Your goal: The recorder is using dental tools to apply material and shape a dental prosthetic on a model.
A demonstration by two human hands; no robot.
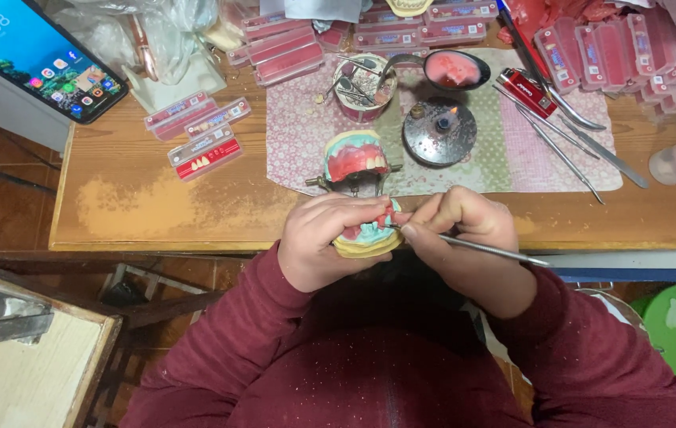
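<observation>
Maroon sleeves (pixel 274 349) fill our foreground; left hand (pixel 328 238) clasps the half-hidden denture model (pixel 370 238), right hand (pixel 465 238) pinches a metal pick (pixel 485 250).

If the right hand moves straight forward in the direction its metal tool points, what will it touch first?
The right hand aims its thin metal tool leftward, and the tip already seems to meet the pink wax on the denture model held by the left hand. Depth is unclear.
</observation>
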